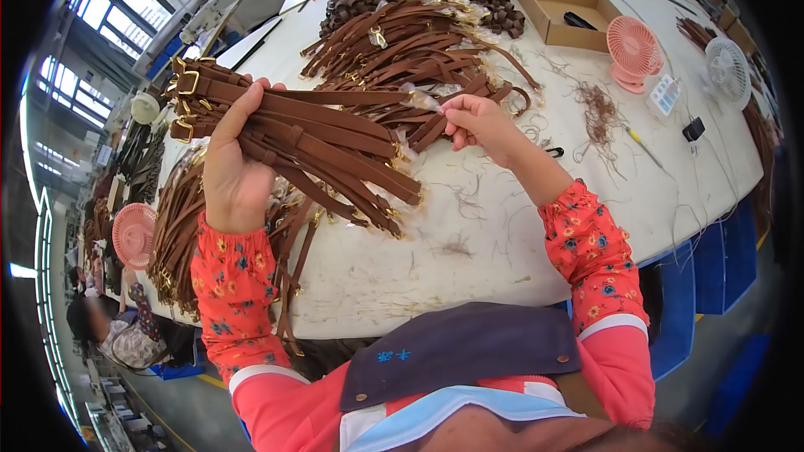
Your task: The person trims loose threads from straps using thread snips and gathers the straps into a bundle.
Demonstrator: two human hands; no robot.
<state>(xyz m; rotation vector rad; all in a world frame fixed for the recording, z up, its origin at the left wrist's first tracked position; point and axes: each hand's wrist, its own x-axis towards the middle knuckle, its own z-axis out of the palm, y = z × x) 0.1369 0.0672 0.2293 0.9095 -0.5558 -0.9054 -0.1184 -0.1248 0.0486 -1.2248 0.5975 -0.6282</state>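
My left hand (236, 169) is wrapped round a bundle of brown leather straps (335, 151), held above the table near its buckle end. Gold buckles (189, 82) stick out to the left of that hand, and the loose strap ends fan out to the right. One strap reaches over to my right hand (481, 127), whose thumb and fingers pinch the clear plastic wrap (424, 100) at its tip. Behind the hands lies a large pile of similar straps (402, 42), some with gold hardware and plastic on their ends. More straps (180, 226) hang at the table's left edge.
The white table (502, 259) carries scattered thread scraps (596, 113), an open cardboard box (565, 12), a pink fan (632, 46), a white fan (727, 74) and a yellow-handled tool (643, 146). Blue bins (674, 310) stand below the right edge. Another person (126, 335) sits at lower left.
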